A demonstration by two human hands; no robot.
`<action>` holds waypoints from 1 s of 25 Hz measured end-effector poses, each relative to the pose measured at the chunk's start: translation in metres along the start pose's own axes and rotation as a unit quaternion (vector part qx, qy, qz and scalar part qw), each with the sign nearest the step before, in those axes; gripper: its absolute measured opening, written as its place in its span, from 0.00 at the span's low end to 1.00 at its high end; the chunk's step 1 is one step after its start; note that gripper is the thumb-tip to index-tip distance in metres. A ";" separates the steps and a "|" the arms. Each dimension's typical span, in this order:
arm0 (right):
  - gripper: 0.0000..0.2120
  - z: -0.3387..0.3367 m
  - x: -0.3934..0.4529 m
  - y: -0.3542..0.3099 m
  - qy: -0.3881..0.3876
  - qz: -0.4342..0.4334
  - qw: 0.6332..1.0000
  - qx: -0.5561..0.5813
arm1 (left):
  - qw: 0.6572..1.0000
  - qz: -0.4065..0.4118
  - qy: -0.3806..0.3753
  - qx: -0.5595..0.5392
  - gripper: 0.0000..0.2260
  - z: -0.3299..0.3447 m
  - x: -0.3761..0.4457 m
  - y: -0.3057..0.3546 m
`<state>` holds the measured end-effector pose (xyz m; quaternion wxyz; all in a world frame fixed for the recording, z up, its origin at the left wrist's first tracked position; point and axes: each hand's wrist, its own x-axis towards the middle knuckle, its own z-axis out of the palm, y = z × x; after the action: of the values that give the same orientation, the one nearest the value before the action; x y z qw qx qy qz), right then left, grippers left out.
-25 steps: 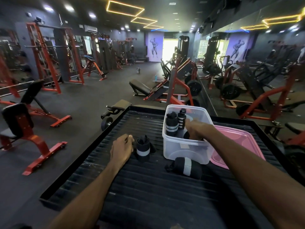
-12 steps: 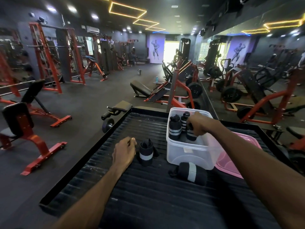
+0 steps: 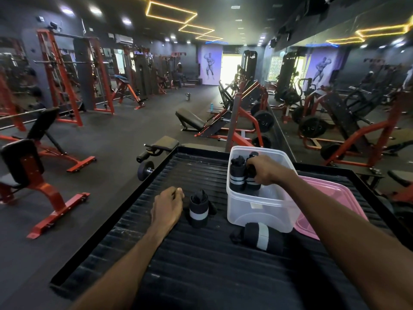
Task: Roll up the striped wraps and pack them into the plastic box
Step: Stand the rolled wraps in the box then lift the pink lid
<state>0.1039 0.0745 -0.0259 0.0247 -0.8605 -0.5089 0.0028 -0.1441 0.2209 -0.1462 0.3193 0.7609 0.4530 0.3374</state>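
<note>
A clear plastic box [image 3: 259,211] stands on a black ribbed platform [image 3: 201,265]. Inside it a rolled black wrap with white stripes [image 3: 237,175] stands upright. My right hand [image 3: 267,170] reaches into the box and grips a second rolled wrap [image 3: 252,179] beside the first. A further roll is partly hidden behind them. Outside the box, one rolled wrap [image 3: 198,209] stands left of it, and another [image 3: 260,238] lies on its side in front. My left hand [image 3: 167,206] rests on the platform, fingers curled, just left of the standing roll.
A pink lid [image 3: 335,198] lies right of the box, partly under it. The platform has a raised black rim [image 3: 107,229]. Red gym benches, racks and weight machines fill the floor beyond. A mirror wall runs along the right.
My right hand rose from low inside the box and now grips a roll near its top. The view shifted slightly. My left hand stayed put.
</note>
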 end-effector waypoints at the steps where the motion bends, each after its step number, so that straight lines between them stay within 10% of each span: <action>1: 0.15 0.001 0.001 0.000 0.004 -0.001 1.000 0.008 | 1.000 0.000 0.002 0.003 0.16 0.000 0.000 0.000; 8: 0.24 -0.013 -0.013 -0.001 0.023 0.014 1.000 0.014 | 1.000 0.000 0.003 0.012 0.16 0.000 0.000 0.001; 14: 0.10 -0.040 -0.053 -0.034 0.179 -0.031 0.983 0.004 | 0.998 0.043 -0.008 -0.043 0.20 -0.004 -0.005 0.005; 21: 0.10 -0.047 -0.130 -0.093 -0.114 -0.133 0.984 -0.013 | 0.982 0.127 -0.041 -0.131 0.26 -0.006 -0.009 0.001; 25: 0.20 -0.020 -0.150 -0.098 -0.108 -0.097 0.966 -0.213 | 0.976 0.156 -0.053 -0.142 0.27 -0.009 -0.013 0.002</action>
<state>-0.0533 -0.0103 -0.0046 -0.2142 -0.7868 -0.5787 -0.0157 -0.1554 0.2097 -0.1421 0.3909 0.7858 0.2590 0.4033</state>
